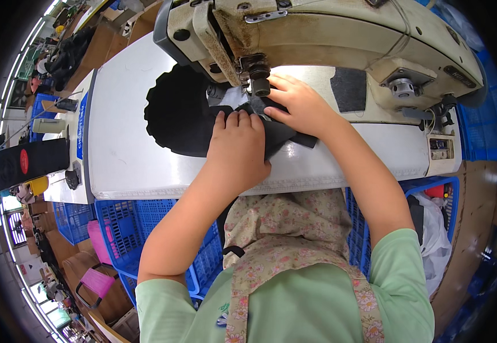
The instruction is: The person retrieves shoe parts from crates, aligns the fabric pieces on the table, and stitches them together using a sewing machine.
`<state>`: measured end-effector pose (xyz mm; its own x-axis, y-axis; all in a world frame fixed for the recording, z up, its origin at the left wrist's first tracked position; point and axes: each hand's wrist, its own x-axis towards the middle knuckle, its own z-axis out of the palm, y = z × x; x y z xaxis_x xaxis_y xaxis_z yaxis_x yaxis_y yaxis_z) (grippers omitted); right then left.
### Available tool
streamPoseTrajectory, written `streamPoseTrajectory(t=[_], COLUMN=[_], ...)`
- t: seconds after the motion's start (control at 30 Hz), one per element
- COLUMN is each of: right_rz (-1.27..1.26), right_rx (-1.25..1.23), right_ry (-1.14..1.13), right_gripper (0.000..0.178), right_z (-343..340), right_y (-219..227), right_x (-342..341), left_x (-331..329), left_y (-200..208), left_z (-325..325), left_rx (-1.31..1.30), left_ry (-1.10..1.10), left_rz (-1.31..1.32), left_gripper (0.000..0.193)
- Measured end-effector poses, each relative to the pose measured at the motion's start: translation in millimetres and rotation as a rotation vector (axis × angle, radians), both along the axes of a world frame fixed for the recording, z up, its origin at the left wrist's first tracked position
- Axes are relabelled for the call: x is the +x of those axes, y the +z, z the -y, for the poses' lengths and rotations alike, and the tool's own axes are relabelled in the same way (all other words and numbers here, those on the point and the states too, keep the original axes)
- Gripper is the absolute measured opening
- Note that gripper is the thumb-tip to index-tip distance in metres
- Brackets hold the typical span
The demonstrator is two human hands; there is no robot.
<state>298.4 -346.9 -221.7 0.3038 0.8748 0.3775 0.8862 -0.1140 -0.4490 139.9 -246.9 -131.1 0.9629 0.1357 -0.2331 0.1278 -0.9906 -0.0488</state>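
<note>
A black, soft workpiece (174,114) with a scalloped left edge lies on the white sewing table, under the head of a beige sewing machine (328,40). My left hand (237,146) rests on its near side, fingers together on top and thumb tucked against the material. Close to the machine's needle area (259,80), my right hand (303,106) has its thumb and fingers on either side of a black fold. The needle tip and the right fingertips are partly hidden. A light grey patch (234,96) shows within the piece, just left of the needle area.
A dark grey cut piece (348,90) lies on the table right of my right hand. Blue plastic baskets (140,228) stand under the table's front edge. On the right, another blue crate (448,206) holds white plastic bags. A thread stand (48,126) is at the left.
</note>
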Motion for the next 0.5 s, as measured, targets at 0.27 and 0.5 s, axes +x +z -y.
streamPoseTrajectory(t=[0.27, 0.5], right_rz=[-0.048, -0.135], right_rx=[0.017, 0.038], right_ry=[0.074, 0.068], right_gripper=[0.040, 0.036], right_z=[1, 1], right_y=[4, 2], right_x=[8, 7], left_x=[4, 2], left_y=[4, -4], left_z=[-8, -7], left_rx=[-0.082, -0.026], left_ry=[-0.038, -0.075], left_rz=[-0.011, 0.084], left_gripper=[0.070, 0.064])
